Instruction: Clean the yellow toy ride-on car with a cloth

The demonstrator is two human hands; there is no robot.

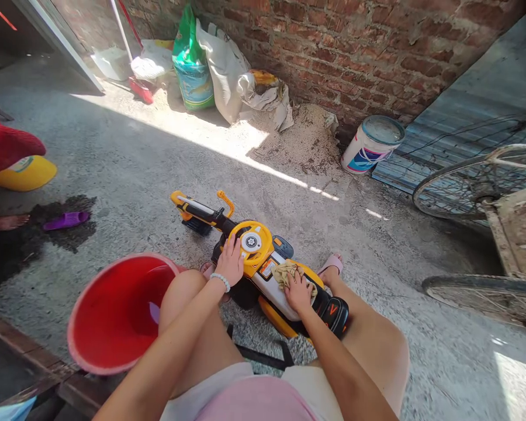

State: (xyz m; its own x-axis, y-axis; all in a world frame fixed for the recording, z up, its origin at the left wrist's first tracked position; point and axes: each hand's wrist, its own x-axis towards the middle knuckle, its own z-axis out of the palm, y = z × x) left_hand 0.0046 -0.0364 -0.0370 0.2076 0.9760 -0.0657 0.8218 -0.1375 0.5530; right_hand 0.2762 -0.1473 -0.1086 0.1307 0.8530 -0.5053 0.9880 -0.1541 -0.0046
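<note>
Cloth (283, 271) lies bunched in the grasp of your right hand (298, 290) on the ride-on toy (275, 294) at your twelve o'clock; your left hand (229, 264) rests on its steering wheel (251, 240), grip unclear. Wiping looks underway; how much remains cannot be told.

I cannot read the orange label (267, 268): print too small. Right hand (298, 292) hides part of the cloth (284, 271); right edge crops the cart (519, 228).
</note>
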